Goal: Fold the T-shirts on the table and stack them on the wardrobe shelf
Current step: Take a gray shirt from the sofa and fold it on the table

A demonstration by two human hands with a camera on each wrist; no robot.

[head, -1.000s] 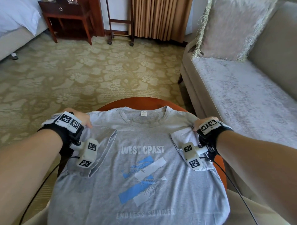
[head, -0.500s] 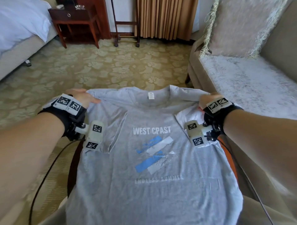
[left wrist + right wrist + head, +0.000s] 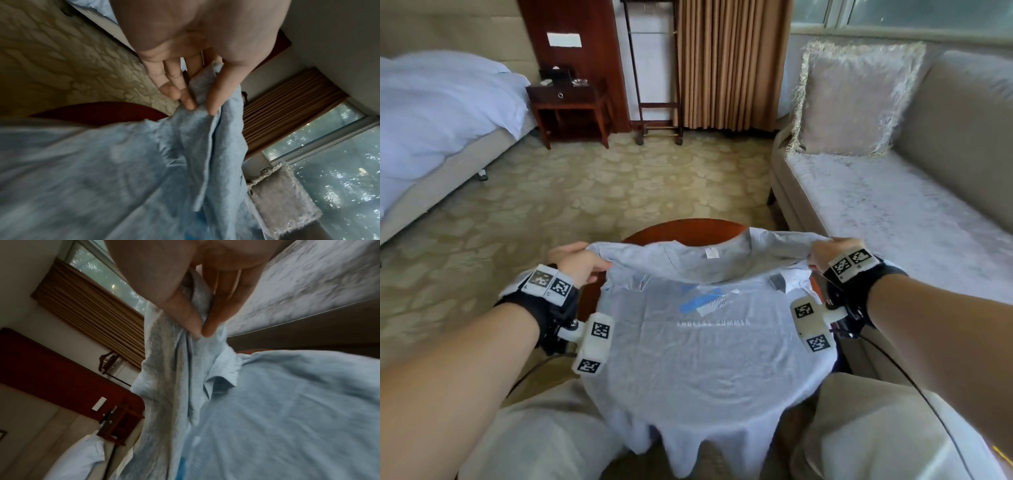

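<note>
A grey T-shirt (image 3: 698,356) with a blue print lies on the small round wooden table (image 3: 681,230), its hem hanging over the near edge. My left hand (image 3: 577,262) pinches the left shoulder (image 3: 202,100) between thumb and fingers. My right hand (image 3: 828,251) pinches the right shoulder (image 3: 200,331) the same way. Both shoulders are lifted off the table, and the collar end arches back over the chest print toward me. The sleeves are tucked inward. No wardrobe shelf is in view.
A pale sofa (image 3: 893,205) with a fringed cushion (image 3: 856,99) stands close on the right. A bed (image 3: 438,113) is at the far left, a dark nightstand (image 3: 568,102) and brown curtains (image 3: 729,61) at the back. Patterned carpet (image 3: 599,181) lies between. My knees flank the table.
Both hands have lifted the shoulders off the table and drawn the collar end back toward me, so the upper lettering is now covered. My view has tilted upward.
</note>
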